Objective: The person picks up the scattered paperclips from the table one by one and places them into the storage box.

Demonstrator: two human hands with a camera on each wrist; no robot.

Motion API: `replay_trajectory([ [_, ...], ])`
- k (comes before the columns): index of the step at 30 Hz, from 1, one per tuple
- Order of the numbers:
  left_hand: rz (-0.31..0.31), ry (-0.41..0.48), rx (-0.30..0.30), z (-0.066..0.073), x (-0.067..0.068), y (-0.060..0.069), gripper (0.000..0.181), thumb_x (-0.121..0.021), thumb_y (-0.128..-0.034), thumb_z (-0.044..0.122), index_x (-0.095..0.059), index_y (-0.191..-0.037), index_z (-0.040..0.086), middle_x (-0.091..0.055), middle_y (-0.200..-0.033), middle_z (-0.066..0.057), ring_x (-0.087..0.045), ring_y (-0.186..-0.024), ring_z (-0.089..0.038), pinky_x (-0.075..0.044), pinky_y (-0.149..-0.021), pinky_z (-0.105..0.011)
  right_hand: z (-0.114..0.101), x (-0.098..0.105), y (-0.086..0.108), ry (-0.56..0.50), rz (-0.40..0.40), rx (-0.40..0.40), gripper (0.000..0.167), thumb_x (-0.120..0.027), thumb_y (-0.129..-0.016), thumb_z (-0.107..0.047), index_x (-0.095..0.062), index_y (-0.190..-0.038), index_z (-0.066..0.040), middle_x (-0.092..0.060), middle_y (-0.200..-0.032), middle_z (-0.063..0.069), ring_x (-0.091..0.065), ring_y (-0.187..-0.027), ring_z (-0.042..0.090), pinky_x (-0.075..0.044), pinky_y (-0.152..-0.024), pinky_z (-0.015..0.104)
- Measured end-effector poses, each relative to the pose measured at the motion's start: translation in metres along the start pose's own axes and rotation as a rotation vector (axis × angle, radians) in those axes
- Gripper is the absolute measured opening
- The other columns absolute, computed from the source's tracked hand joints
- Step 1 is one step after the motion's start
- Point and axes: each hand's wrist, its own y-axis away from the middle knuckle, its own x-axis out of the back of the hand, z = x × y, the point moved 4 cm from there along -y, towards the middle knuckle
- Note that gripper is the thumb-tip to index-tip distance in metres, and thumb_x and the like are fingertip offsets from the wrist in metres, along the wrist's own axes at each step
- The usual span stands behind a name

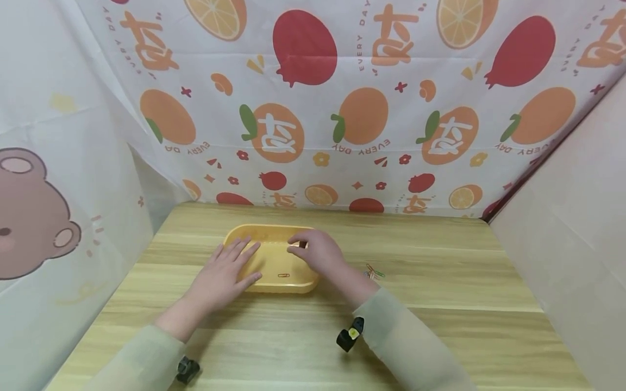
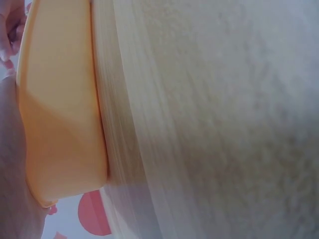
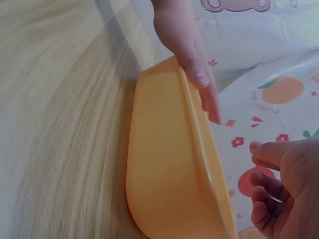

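1. Yellow tray, left of mid on the wood table, has the R hand over its right end. R thumb and first finger bend toward each other w/ a small gap; no clip seen in it.
2. L hand is spread wide at the tray's left end, fingers over the rim, gripping nothing that I can see. Can't tell how hard it presses.
3. Red-orange clip lies flat in the tray, close to the near wall. Prob. thin wire: v. light, a bit springy, slick, hard to break. Best hold: pinch the long sides w/ thumb + 1 fingertip, or tip up 1 end first.
4. Tray looks like plastic: light, stiff, smooth, so it may slide if bumped. Best hold: the rim, at the left or right end.
5. Small pile of clips sits on the table, right of the tray. Red, green + pale ones. They may hook together, so take 1 from the edge.
6. Count: 2 hands, 1 tray, 1 clip in it, 1 pile (3+ clips; too small + mixed up to count right).
7. Farther out: 2 pale sleeves, 2 black wrist gadgets, 1 fruit cloth on the far side.
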Motion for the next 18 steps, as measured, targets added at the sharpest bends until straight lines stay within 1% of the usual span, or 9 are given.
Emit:
replay_trajectory([
  [3,0.002,0.003,0.002,0.0,0.002,-0.001,0.077,-0.049,-0.0965,0.062,-0.03,-0.157,0.019,-0.024,-0.163,-0.011,-0.019,-0.149,-0.036,-0.01,-0.118,-0.061,0.002,0.006,0.005,-0.03,0.016,0.004,0.024,-0.072,-0.092,-0.031,-0.077,-0.112,-0.019,-0.062,-0.081,-0.009,-0.056,-0.079,0.011,-0.046,-0.068,0.026],
  [8,-0.003,0.007,0.002,0.0,0.002,-0.002,0.078,-0.048,-0.0963,0.062,-0.029,-0.158,0.019,-0.024,-0.163,-0.011,-0.019,-0.149,-0.036,-0.009,-0.119,-0.06,0.009,0.011,0.016,-0.07,0.016,-0.027,0.026,-0.071,-0.093,-0.031,-0.076,-0.116,-0.019,-0.061,-0.083,-0.009,-0.055,-0.079,0.012,-0.046,-0.064,0.026],
  [11,-0.001,0.011,0.001,0.0,0.002,-0.002,0.078,-0.048,-0.0962,0.063,-0.03,-0.157,0.018,-0.025,-0.162,-0.011,-0.019,-0.149,-0.036,-0.009,-0.119,-0.06,0.014,0.013,0.023,-0.075,0.016,-0.046,0.028,-0.071,-0.093,-0.032,-0.075,-0.118,-0.019,-0.06,-0.083,-0.009,-0.054,-0.078,0.012,-0.045,-0.061,0.026],
  [14,0.003,0.009,-0.002,0.0,0.003,-0.001,0.079,-0.045,-0.096,0.065,-0.03,-0.157,0.018,-0.026,-0.162,-0.012,-0.019,-0.149,-0.036,-0.01,-0.118,-0.06,0.021,0.015,0.029,-0.071,0.027,-0.062,0.029,-0.071,-0.093,-0.032,-0.074,-0.119,-0.019,-0.059,-0.082,-0.008,-0.054,-0.077,0.013,-0.046,-0.061,0.027],
  [18,0.007,0.011,-0.002,0.0,0.003,-0.001,0.078,-0.051,-0.0959,0.061,-0.03,-0.157,0.018,-0.027,-0.161,-0.012,-0.02,-0.148,-0.036,-0.011,-0.118,-0.06,0.033,0.016,0.037,-0.071,0.053,-0.073,0.029,-0.072,-0.092,-0.032,-0.075,-0.118,-0.019,-0.059,-0.083,-0.008,-0.054,-0.077,0.013,-0.047,-0.063,0.027],
])
